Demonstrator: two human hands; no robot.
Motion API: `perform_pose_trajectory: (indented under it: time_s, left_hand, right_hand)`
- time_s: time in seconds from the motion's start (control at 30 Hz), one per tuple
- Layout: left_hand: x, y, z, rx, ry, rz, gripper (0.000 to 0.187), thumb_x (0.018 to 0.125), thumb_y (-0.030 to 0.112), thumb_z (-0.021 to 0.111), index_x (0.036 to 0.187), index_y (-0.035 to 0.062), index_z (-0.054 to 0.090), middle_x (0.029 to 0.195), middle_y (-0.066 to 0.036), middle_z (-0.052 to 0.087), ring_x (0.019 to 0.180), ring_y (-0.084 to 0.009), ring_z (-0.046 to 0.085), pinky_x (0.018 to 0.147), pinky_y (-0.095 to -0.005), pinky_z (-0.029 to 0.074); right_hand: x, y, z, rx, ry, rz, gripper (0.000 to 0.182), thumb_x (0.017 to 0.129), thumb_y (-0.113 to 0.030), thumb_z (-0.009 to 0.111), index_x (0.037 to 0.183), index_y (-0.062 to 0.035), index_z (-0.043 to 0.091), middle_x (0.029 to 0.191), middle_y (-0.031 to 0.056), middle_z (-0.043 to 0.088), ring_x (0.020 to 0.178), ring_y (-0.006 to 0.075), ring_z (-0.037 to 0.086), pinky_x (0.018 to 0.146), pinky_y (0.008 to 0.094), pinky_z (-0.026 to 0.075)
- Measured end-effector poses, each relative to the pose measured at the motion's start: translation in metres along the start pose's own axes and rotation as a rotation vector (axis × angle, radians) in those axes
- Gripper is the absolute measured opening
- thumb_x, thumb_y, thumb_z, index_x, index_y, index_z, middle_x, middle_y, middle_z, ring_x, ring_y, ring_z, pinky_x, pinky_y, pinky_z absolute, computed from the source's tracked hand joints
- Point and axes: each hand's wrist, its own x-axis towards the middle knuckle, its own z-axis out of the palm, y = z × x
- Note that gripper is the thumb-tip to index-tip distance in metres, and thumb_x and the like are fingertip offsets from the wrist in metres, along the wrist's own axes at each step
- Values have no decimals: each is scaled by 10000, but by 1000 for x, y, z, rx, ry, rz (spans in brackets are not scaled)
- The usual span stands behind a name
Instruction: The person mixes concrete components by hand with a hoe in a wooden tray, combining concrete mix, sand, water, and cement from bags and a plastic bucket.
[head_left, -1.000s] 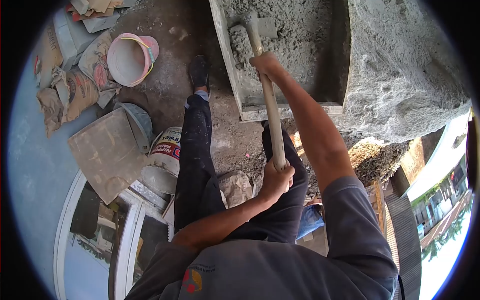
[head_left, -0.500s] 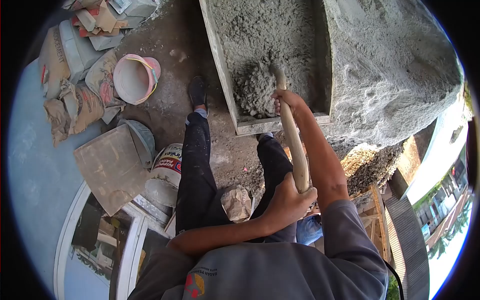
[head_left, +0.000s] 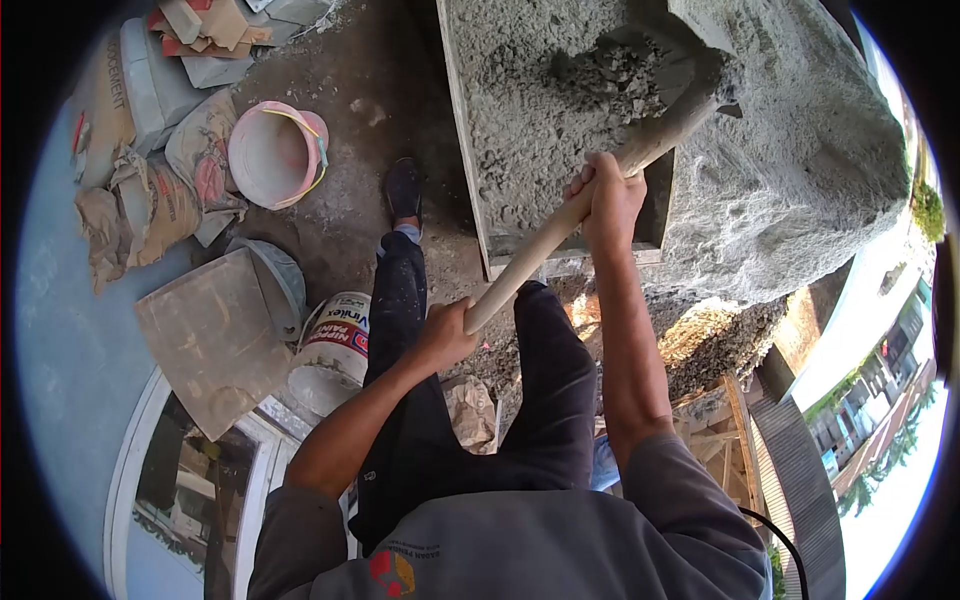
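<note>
I hold a hoe by its long wooden handle (head_left: 535,250), which slants up to the right. My left hand (head_left: 447,335) is wrapped round the lower end of the handle, over my thigh. Farther up, my right hand (head_left: 612,200) grips it above the near end of a mixing trough (head_left: 462,150). The hoe's dark blade (head_left: 690,55) is raised at the trough's right side, with clumps of wet mortar (head_left: 625,80) at it. Grey wet mortar (head_left: 520,120) covers much of the trough's floor.
A big grey sand-like heap (head_left: 800,150) rises against the trough's right side. On the left are a pink bucket (head_left: 270,155), cement bags (head_left: 160,205), a board (head_left: 215,335) and a paint bucket (head_left: 335,345). Crumpled paper (head_left: 470,410) lies between my legs.
The hoe's blade has come up out of the mortar and moved right. The handle now slants, with my left hand shifted left and up and my right hand slightly right.
</note>
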Motion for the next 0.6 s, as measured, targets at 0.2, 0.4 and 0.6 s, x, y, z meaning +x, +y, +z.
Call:
perform_pose_trajectory:
  time_s: [0.2, 0.4, 0.6]
  left_hand:
    - [49, 120, -4, -490, -40, 90, 372, 849, 181, 736, 1100, -56, 596, 845, -143, 652, 808, -263, 688, 757, -416, 534]
    - [76, 139, 38, -805, 60, -269, 226, 844, 123, 715, 914, 1, 539, 682, -62, 590, 538, -137, 605, 479, -308, 503]
    - [34, 171, 96, -1118, 32, -602, 169, 846, 56, 675, 913, 26, 522, 660, -28, 559, 503, -113, 572, 448, -285, 499]
  right_hand:
    - [78, -86, 43, -240, -218, -87, 198, 882, -151, 704, 791, -33, 573, 652, 38, 535, 543, 143, 542, 499, 330, 504]
    - [159, 24, 70, -602, -386, 94, 287, 861, -189, 702, 770, 69, 614, 584, 131, 607, 462, 232, 615, 473, 394, 531]
    - [135, 148, 2, -747, -422, 410, 230, 843, -135, 684, 769, 65, 597, 628, 126, 598, 457, 238, 598, 430, 407, 522]
